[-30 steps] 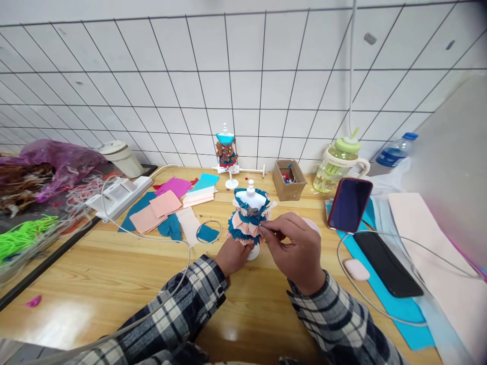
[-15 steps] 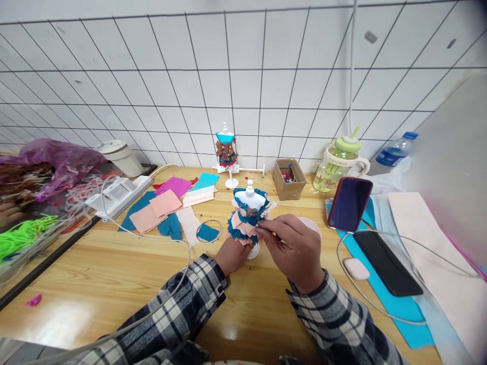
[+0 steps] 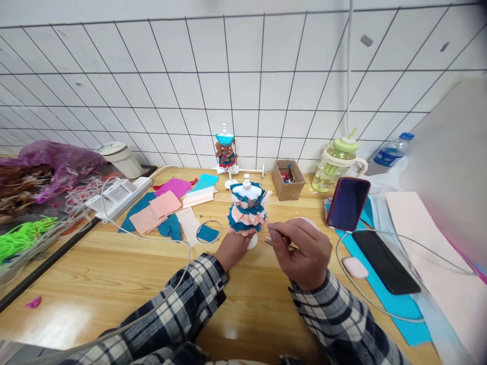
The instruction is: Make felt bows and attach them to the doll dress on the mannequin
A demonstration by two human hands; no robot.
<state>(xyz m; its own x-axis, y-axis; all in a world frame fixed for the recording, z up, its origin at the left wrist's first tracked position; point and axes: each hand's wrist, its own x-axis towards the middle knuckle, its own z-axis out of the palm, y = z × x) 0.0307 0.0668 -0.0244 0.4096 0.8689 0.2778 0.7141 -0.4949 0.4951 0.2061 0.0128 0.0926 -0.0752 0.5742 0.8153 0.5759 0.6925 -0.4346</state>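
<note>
A miniature dress form [image 3: 246, 188] with a white bust stands upright in the middle of the table. It wears a small dress [image 3: 247, 215] of ruffled dark teal and peach fabric, with a greyish bow-like piece at the chest. My left hand [image 3: 236, 251] is closed around the form's lower part, under the skirt's hem; the fingers are partly hidden there. My right hand [image 3: 302, 251] is just right of the skirt, apart from it, thumb and forefinger pinched together. A slim metal tool [image 3: 268, 241] with pointed tips pokes out beneath the right thumb; its kind is unclear.
Behind stands a second dressed form [image 3: 225, 152], beside a small cardboard box [image 3: 289, 187]. Fabric pieces [image 3: 165, 204], a ring [image 3: 209, 221] and a power strip [image 3: 124, 195] lie left. To the right are a green-lidded bottle [image 3: 335, 165], a propped phone [image 3: 349, 203] and a looping cable.
My right hand has drawn back from the dress to the right, its fingertips now off the fabric. My left hand keeps its hold under the skirt.
</note>
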